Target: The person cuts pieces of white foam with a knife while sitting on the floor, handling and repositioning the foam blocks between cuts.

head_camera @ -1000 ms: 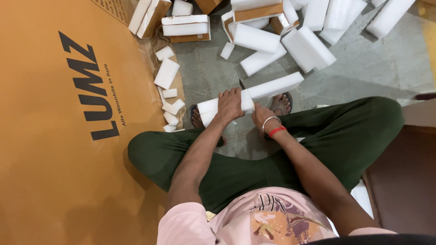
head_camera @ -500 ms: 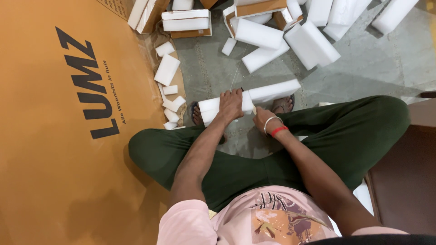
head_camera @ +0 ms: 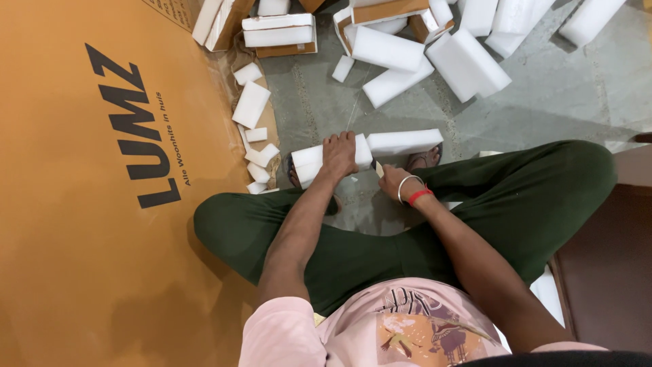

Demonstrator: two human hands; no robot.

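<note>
A long white foam bar (head_camera: 401, 141) lies across the grey floor in front of my legs, resting over my sandalled feet. My left hand (head_camera: 339, 153) presses down on its left part, fingers curled over the top. My right hand (head_camera: 391, 182) sits just below the bar's middle, closed around a small blade whose tip (head_camera: 379, 169) points at the foam. A silver bangle and a red band ring the right wrist.
A large orange-brown cardboard sheet (head_camera: 81, 204) covers the floor on the left. Small foam offcuts (head_camera: 252, 109) lie along its edge. Several bigger foam blocks (head_camera: 468, 61) and cardboard pieces (head_camera: 278, 30) are piled at the top. A dark brown panel (head_camera: 611, 272) stands at right.
The foam bar now lies closer to level. Both hands stay at the same spots on it.
</note>
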